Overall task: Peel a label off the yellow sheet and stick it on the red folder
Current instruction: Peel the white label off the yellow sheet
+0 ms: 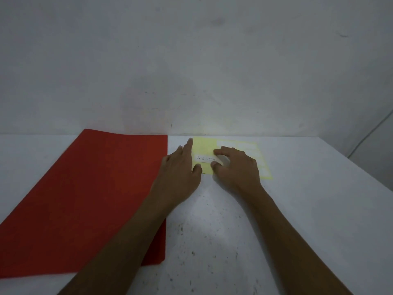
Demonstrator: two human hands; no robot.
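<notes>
Fingertips of my right hand (234, 165) pick at the white label (205, 159) on the yellow sheet (204, 145), far right of the red folder (95, 188); nothing pinched yet. My left hand (180, 165), spread flat, pins the sheet so the corner should lift cleanly.

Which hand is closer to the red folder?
Left. The left hand lies just beside the red folder's right edge, holding down the yellow sheet. The right hand is farther right, on the sheet at the label.
</notes>
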